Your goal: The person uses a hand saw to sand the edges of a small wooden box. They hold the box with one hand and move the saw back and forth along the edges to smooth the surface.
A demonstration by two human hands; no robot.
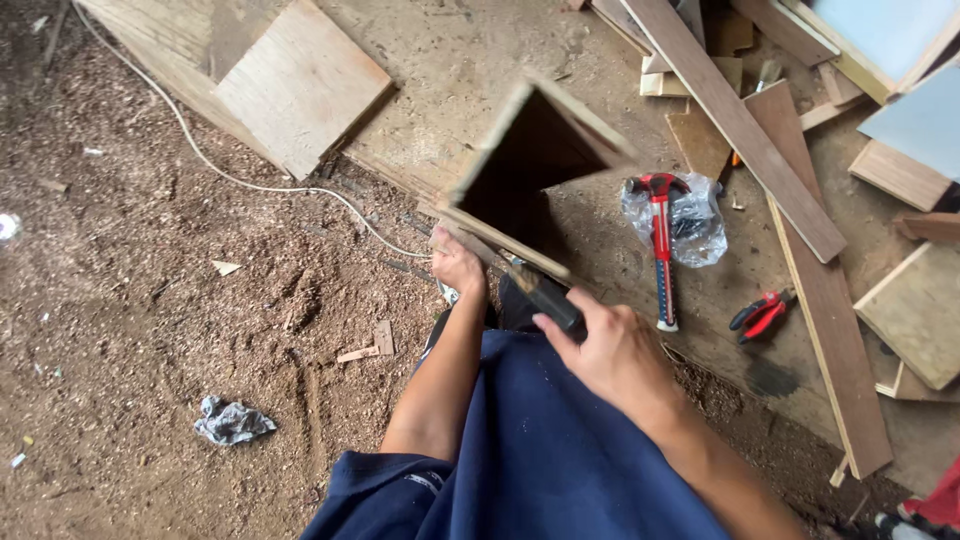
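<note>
The open wooden box point(530, 170) stands just beyond both hands point(600, 345).

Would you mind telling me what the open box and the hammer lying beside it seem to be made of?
The open box looks like unfinished plywood: pale, thin panels with raw edges. The hammer seems to have a dark metal head and a glossy red handle, probably plastic or fibreglass, with a grip that looks rubbery.

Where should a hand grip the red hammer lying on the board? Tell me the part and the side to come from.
Grip the red hammer by the lower handle, near the pale butt end closest to the person. It lies flat with its head pointing away, resting on a clear plastic bag, so the handle end is bare. Come from above on the near side; the right hand is closest but holds a dark tool.
</note>
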